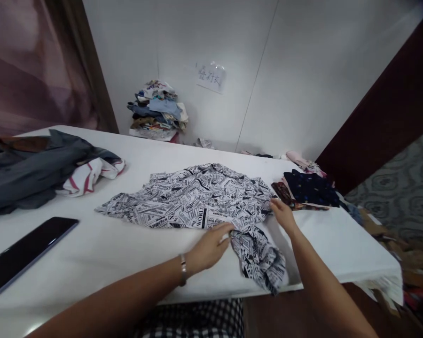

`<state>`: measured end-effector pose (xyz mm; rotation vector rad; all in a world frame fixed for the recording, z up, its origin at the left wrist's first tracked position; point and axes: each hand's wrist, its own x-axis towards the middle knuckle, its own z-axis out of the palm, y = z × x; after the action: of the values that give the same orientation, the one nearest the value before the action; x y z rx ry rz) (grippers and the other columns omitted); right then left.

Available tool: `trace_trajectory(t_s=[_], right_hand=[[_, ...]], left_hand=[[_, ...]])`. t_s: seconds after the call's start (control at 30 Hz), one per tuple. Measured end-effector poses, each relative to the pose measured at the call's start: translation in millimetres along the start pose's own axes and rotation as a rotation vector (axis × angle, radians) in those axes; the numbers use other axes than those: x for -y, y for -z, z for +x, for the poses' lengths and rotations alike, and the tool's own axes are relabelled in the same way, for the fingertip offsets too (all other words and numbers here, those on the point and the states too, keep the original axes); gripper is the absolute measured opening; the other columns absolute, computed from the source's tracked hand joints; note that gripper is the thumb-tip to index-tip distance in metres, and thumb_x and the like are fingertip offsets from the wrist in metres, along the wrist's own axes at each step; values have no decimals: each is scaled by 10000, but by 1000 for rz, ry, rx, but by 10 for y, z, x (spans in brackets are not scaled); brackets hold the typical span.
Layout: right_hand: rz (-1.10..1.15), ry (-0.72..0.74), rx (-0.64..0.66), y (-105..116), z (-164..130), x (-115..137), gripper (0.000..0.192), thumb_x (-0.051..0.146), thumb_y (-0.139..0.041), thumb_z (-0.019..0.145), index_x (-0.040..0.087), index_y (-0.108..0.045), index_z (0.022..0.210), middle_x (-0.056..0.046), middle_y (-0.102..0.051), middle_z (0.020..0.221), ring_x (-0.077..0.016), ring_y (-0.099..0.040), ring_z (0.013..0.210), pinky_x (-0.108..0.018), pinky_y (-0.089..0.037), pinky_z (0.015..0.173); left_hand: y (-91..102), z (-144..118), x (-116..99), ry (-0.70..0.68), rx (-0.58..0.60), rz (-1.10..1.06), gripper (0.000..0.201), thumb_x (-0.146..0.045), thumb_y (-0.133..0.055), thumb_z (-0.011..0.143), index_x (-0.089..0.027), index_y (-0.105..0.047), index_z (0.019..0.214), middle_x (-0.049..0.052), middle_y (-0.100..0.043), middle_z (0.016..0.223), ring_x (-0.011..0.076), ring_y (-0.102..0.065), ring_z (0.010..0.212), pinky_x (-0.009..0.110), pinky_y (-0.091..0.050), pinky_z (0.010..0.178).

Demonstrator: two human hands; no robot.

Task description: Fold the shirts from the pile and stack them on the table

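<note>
Left hand (209, 247) pinches the newsprint-print garment (193, 199) at its near edge, right hand (282, 215) pinches its right end; I see it lying rumpled across the white table (102, 251).

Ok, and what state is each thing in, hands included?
Newspaper-print shirt: spread out, rumpled.
Left hand: pinching the shirt's near edge.
Right hand: pinching the shirt's right end.
Phone: lying flat, screen dark.
Navy garment: folded, stacked.
Grey garment: heaped, unfolded.
Red-striped white garment: crumpled.
Back clothes pile: stacked unevenly.
Paper sign: stuck up, handwritten.
</note>
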<state>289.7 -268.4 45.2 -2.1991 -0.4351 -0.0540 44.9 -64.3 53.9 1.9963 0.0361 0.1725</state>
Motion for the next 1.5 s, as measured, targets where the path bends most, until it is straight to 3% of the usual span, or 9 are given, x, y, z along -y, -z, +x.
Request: trace_trajectory(t_s=[0.1, 0.23, 0.4, 0.6, 0.83, 1.0, 1.17, 1.37, 1.5], right_hand=[[153, 30, 180, -19, -623, -25, 517, 492, -588, 789, 226, -613, 1232, -93, -624, 1255, -262, -560, 1193, -440, -426, 1025], [82, 109, 402, 80, -1249, 3, 698, 474, -667, 740, 283, -473, 1383, -57, -426, 1460, -267, -378, 1357, -467, -306, 1121], [-56, 146, 418, 129, -1453, 35, 505, 409, -649, 727, 314, -633, 1223, -68, -583, 1310, -300, -517, 1227, -470, -387, 1059], [309, -91, 199, 416, -1454, 184, 308, 434, -678, 700, 260, -723, 951, -51, -726, 955, -268, -665, 897, -360, -538, 789], [556, -312, 89, 562, -1544, 109, 382, 419, -760, 645, 228, -703, 971, -28, -732, 840, -222, -662, 748, -280, -523, 627], [586, -248, 51, 484, -1612, 195, 374, 406, -734, 678, 215, -699, 997, -38, -726, 957, -225, -664, 831, -279, -521, 684], [451, -68, -26, 529, -1687, 405, 297, 409, -682, 729, 215, -711, 953, -43, -700, 1059, -238, -631, 983, -287, -509, 798], [270, -47, -13, 665, -1728, 274, 373, 454, -642, 772, 191, -702, 1030, -73, -706, 1029, -250, -620, 991, -320, -491, 847], [238, -133, -42, 783, -1760, 202, 446, 502, -647, 761, 186, -695, 1071, -81, -707, 1016, -254, -629, 942, -319, -506, 785]], left_hand=[[579, -163, 259, -149, -113, 486, 395, -271, -440, 878, -227, -584, 1243, 81, -577, 1329, 228, -493, 1257, 480, -369, 1088], [1358, -303, 558, -80, -170, 891, 474, -353, -527, 843, -196, -545, 1289, 135, -513, 1387, 292, -460, 1279, 511, -361, 1062], [1841, -392, 755, 120, -112, 1056, 461, -365, -515, 816, -176, -573, 1233, 147, -609, 1242, 308, -542, 1155, 484, -392, 980], [1738, -582, 541, 0, -216, 1123, 135, -206, -465, 796, -190, -598, 777, 79, -624, 807, 240, -567, 848, 370, -404, 790], [1512, -1131, 284, 64, -34, 835, 207, -354, -505, 828, -194, -526, 697, 39, -636, 987, 163, -585, 784, 303, -429, 726], [1370, -838, 323, 87, -158, 806, 369, -463, -399, 904, -208, -563, 1113, 67, -601, 1211, 197, -605, 959, 335, -477, 801], [1091, -389, 467, 51, -70, 874, 574, -341, -542, 840, -166, -418, 1373, 139, -480, 1406, 284, -442, 1276, 444, -367, 1040], [1073, -426, 357, -65, 5, 978, 223, -166, -447, 846, -178, -668, 874, 102, -678, 951, 256, -613, 936, 457, -439, 883], [1179, -762, 230, -322, -177, 822, 219, -192, -432, 857, -219, -645, 900, 69, -684, 1069, 231, -616, 1017, 440, -437, 953]])
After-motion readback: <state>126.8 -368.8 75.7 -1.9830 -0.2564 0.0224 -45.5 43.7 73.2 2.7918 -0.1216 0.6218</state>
